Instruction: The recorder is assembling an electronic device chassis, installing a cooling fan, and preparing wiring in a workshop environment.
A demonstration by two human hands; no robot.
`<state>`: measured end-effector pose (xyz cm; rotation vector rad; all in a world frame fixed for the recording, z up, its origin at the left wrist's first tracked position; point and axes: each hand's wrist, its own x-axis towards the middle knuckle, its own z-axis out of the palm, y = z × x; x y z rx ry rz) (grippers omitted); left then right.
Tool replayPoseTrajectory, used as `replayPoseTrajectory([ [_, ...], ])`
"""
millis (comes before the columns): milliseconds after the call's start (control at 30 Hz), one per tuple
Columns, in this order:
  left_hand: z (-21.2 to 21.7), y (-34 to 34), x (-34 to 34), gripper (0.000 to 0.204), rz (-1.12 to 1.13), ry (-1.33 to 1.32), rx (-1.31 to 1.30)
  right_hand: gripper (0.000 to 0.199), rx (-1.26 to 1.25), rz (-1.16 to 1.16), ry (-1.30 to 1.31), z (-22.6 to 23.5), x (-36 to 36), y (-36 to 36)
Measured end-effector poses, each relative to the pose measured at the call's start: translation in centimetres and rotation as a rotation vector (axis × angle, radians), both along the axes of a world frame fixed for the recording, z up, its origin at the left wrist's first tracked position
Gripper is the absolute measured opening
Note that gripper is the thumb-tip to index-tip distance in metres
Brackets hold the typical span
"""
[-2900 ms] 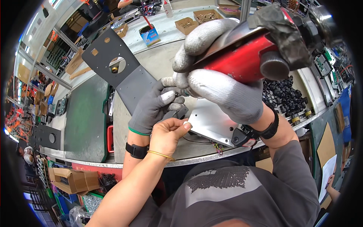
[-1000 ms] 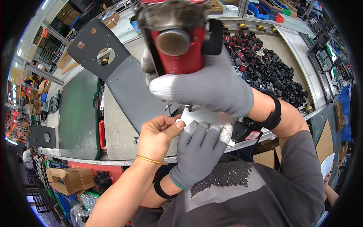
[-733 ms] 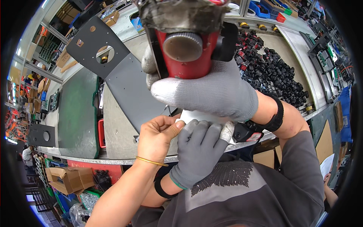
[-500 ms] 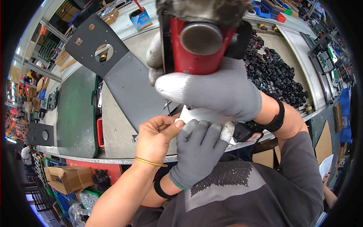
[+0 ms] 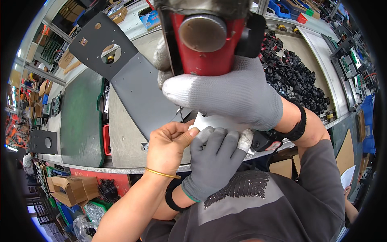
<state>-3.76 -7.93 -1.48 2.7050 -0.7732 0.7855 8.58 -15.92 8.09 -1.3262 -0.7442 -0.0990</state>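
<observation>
My right hand (image 5: 225, 94), in a grey glove with whitened fingertips, is wrapped round a red power tool (image 5: 203, 60) with a round metal cap, close to the camera. The tool's lower end is hidden by the hand. Under it lies a white plate (image 5: 217, 122) with a small dark hole or screw. My left hand (image 5: 217, 155), gloved in grey with one whitened finger, has its bent fingers closed over the plate's near edge. Beside it, another person's bare hand (image 5: 169, 143) with a gold bracelet pinches the plate's left corner.
A large bent grey metal panel (image 5: 135, 86) with cut-outs spans the bench to the left, near a green mat (image 5: 80, 121). Many small black parts (image 5: 294, 72) are heaped at the right. A black block (image 5: 264, 141) with a label sits below my right wrist. Cardboard boxes (image 5: 76, 189) stand lower left.
My right hand and the red tool have shifted slightly left and up. More of the white plate's hole shows. My left hand and the other person's hand have moved slightly right.
</observation>
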Motion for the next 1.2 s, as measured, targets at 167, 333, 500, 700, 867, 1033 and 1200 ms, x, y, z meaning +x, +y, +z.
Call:
replayPoseTrajectory([
  [167,1.2,5.6,2.4,0.032,-0.023,0.013,-0.004,0.033,-0.032,-0.052,-0.128,-0.7,0.7,-0.3],
  [333,1.4,6.7,2.2,0.030,-0.027,0.018,-0.003,0.033,-0.140,-0.127,-0.373,0.1,0.5,-1.0],
  [500,1.5,6.6,2.4,0.029,-0.041,0.025,-0.005,0.032,-0.108,-0.060,-0.077,0.3,0.2,-0.7],
  [700,0.9,-0.1,0.2,0.027,-0.043,0.022,0.006,0.037,-0.055,-0.143,-0.172,-0.7,0.6,0.1],
  [867,1.4,0.0,0.6,0.025,-0.058,0.018,0.012,0.041,-0.058,0.003,-0.061,-1.1,0.9,0.1],
  [1033,0.4,-0.3,0.6,0.036,-0.017,-0.010,-0.013,0.042,-0.108,0.053,-0.004,-1.0,0.6,0.3],
  [1200,0.5,-0.4,0.2,0.035,-0.030,0.025,-0.007,0.042,-0.073,0.107,0.045,-1.0,0.6,0.0],
])
